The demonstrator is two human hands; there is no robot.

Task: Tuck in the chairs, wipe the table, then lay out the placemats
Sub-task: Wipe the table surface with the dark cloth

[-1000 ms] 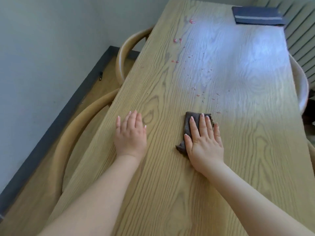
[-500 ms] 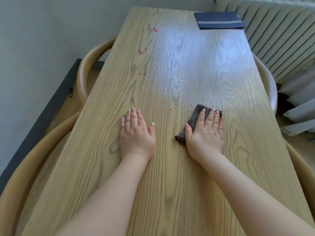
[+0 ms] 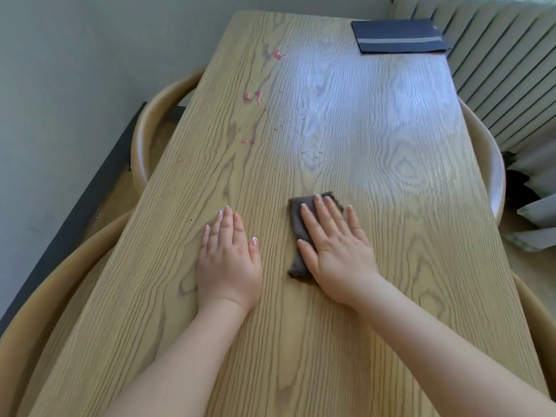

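A long wooden table [image 3: 376, 152] fills the view. My right hand [image 3: 337, 251] presses flat, fingers straight, on a folded dark grey cloth [image 3: 296, 236] near the table's middle. My left hand [image 3: 227, 260] rests flat on the bare wood to the left of the cloth. Pink drips and splatter [image 3: 252, 96] dot the far left part of the tabletop. A stack of dark blue placemats [image 3: 397, 36] with a pale stripe lies at the far right corner. Curved wooden chair backs sit close against the table on the left [image 3: 147, 127], near left [image 3: 54, 290] and right [image 3: 493, 164].
A grey wall and dark skirting board [image 3: 75, 215] run along the left. A white ribbed radiator [image 3: 499, 70] stands at the far right. Grey folded items [image 3: 535, 212] lie by the right chair.
The view has swung left and down along the table. My right hand has drawn the cloth back toward me; the pink specks near it are gone. My left hand stays flat.
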